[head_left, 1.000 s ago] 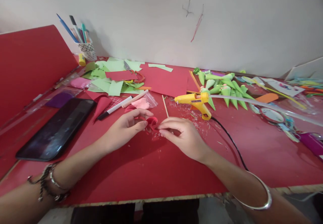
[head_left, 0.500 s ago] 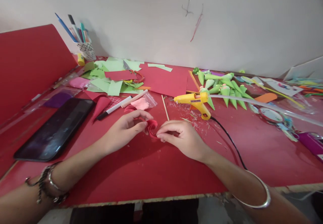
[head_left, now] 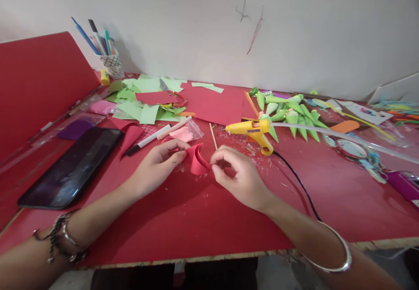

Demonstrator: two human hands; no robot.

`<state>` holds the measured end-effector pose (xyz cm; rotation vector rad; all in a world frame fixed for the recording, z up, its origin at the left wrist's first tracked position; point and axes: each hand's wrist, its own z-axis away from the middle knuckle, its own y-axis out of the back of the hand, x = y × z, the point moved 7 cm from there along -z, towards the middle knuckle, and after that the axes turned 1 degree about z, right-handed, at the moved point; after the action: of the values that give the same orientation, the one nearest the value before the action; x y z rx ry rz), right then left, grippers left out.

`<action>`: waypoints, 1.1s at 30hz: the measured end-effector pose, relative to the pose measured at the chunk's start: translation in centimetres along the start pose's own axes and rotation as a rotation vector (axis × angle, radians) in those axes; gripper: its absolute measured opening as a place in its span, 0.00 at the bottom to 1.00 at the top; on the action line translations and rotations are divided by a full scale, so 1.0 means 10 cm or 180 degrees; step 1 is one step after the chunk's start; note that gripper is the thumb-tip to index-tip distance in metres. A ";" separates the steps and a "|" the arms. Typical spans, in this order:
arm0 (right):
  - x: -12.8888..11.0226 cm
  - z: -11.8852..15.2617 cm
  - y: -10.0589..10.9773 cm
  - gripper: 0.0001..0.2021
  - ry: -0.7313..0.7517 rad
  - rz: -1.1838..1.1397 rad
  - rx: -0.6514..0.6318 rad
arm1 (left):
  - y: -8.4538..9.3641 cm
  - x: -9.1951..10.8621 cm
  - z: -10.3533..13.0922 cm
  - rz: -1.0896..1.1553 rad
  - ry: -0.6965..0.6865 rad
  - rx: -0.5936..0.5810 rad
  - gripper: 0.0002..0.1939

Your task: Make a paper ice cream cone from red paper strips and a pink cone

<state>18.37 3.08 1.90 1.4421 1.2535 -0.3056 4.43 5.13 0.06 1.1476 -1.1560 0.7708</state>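
A curled piece of red paper [head_left: 198, 162] hangs between my two hands, just above the red tabletop [head_left: 183, 229]. My left hand [head_left: 160, 163] pinches its left corner between thumb and fingers. At its right edge, the thumb and forefinger of my right hand [head_left: 237, 174] are closed on the paper. The paper bends into an open curve with its rounded part facing down. Behind my right hand lies a thin wooden stick [head_left: 213, 135]. A yellow glue gun [head_left: 252, 131] rests on its side just beyond, its black cord running to the right.
A black phone [head_left: 72, 168] and a red paper cone [head_left: 131, 138] lie on the left, near two markers [head_left: 153, 137]. Green scraps [head_left: 149, 113] and scissors [head_left: 176, 99] are at the back. Green cones [head_left: 291, 117] sit back right; a pen cup [head_left: 111, 64] stands back left.
The red paper has turned and opened from a tight curl into a wider curve. My right hand has shifted slightly up and right, and my left hand slightly left.
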 end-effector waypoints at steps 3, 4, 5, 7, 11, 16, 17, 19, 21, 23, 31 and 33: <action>0.03 0.00 0.02 0.04 -0.0104 0.0083 0.0100 | 0.03 0.00 0.00 0.0042 -0.0024 0.0101 0.07; 0.04 0.00 0.02 0.04 -0.0133 0.0115 0.0112 | 0.03 0.00 0.01 0.0065 -0.0031 0.0084 0.07; 0.05 0.00 0.02 0.04 -0.0155 0.0151 0.0113 | 0.02 0.00 0.01 0.0095 -0.0027 0.0028 0.07; 0.04 0.00 0.02 0.05 -0.0153 0.0222 0.0090 | -0.04 0.00 0.02 0.0176 -0.0006 -0.0184 0.07; 0.00 0.00 0.00 0.04 -0.0039 0.0242 -0.0020 | -0.19 0.01 0.06 0.0514 -0.0069 -0.0791 0.12; 0.06 0.02 -0.05 0.03 -0.0153 -0.0286 -0.0119 | -0.22 -0.07 0.07 0.0482 0.0267 -0.1005 0.20; 0.07 0.03 -0.06 0.03 -0.0188 -0.0431 -0.0156 | -0.22 -0.07 0.07 0.0514 0.0284 -0.1041 0.19; 0.08 0.03 -0.07 0.03 -0.0218 -0.0658 -0.0211 | -0.24 -0.06 0.08 0.0705 0.0251 -0.1166 0.17; 0.08 0.02 -0.08 0.03 -0.0225 -0.0803 -0.0228 | -0.25 -0.06 0.09 0.0972 0.0221 -0.1241 0.15; 0.09 0.01 -0.07 0.03 -0.0252 -0.0929 -0.0217 | -0.26 -0.07 0.09 0.1177 0.0254 -0.1215 0.13; 0.14 0.01 -0.08 0.03 -0.0381 -0.1052 -0.0200 | -0.22 -0.12 0.06 0.1181 0.0403 -0.0939 0.11; 0.15 0.01 -0.08 0.03 -0.0406 -0.0957 -0.0183 | -0.22 -0.12 0.06 0.1102 0.0411 -0.0933 0.10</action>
<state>18.38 3.55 0.26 1.1656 1.3626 -0.5511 5.96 4.09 -1.75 0.6530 -1.3253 0.8889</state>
